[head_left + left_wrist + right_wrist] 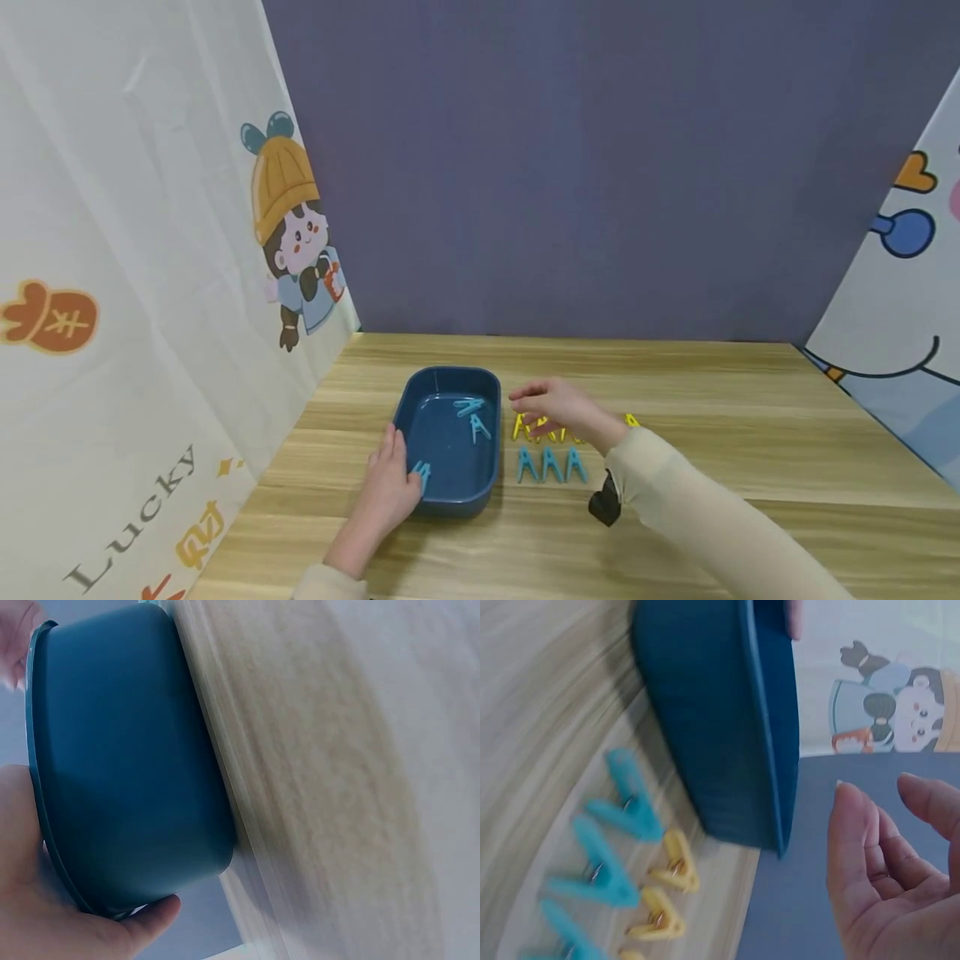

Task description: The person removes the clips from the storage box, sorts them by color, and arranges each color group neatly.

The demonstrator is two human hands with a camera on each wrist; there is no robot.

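Note:
My left hand (393, 471) grips the left side of a dark blue plastic box (491, 467) by its rim, the thumb over the edge. Blue clothespins (478, 427) lie inside the box, two toward the right wall and at least one beside my left thumb. To the right of the box, my right hand (558, 407) hovers with fingers loosely bent and nothing between thumb and fingertips, plain in the right wrist view. Below it stretches a row of yellow clothespins (520, 427), partly hidden by the hand. Three blue clothespins (551, 465) line up in front of them.
The wood-grain table (720, 467) runs back to a grey-purple panel (570, 167). A white printed sheet (150, 250) hangs along the left side. Near the right sleeve is a black object (606, 502). One yellow clothespin (632, 420) shows beyond the right wrist.

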